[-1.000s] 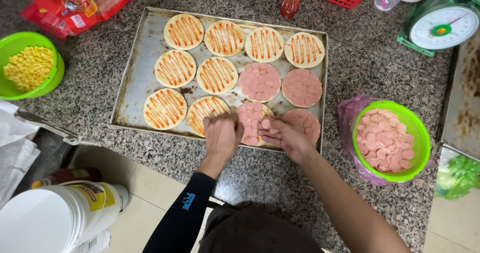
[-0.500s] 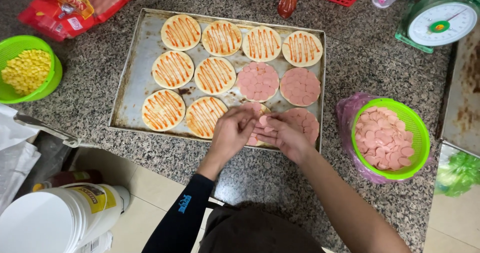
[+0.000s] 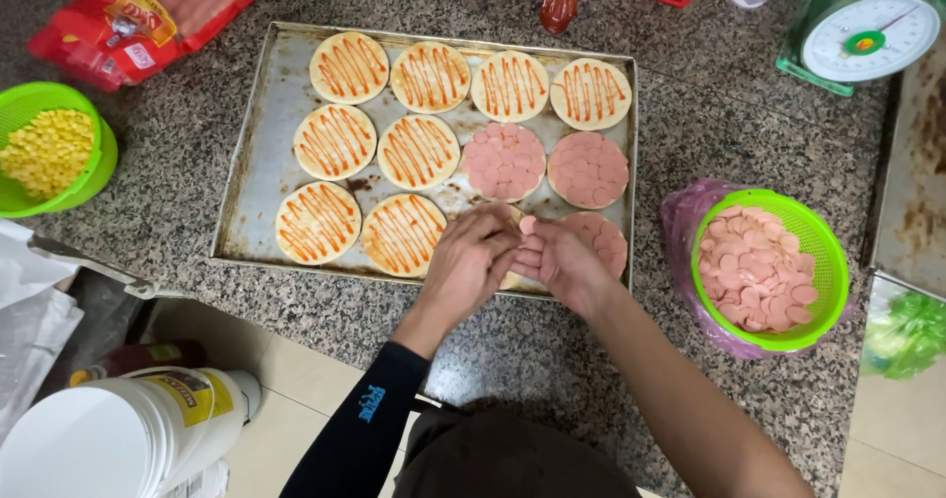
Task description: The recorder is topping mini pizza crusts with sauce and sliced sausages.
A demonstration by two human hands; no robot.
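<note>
A metal baking tray (image 3: 258,153) holds several small round bases striped with orange sauce (image 3: 335,141); three on the right are covered with pink sausage slices (image 3: 504,160). My left hand (image 3: 475,262) and my right hand (image 3: 559,259) meet over the base at the tray's near edge, mostly hiding it. A pink sausage slice (image 3: 528,224) shows at the fingertips of the two hands; which hand holds it I cannot tell.
A green basket of pink sausage slices (image 3: 767,268) sits right of the tray. A green bowl of corn (image 3: 49,149) and a red packet (image 3: 138,10) lie left. A kitchen scale (image 3: 865,30) stands far right. White tub (image 3: 118,439) below the counter.
Both hands have stayed over the same near base, shifting slightly right and closing together. A slice now shows at the fingertips.
</note>
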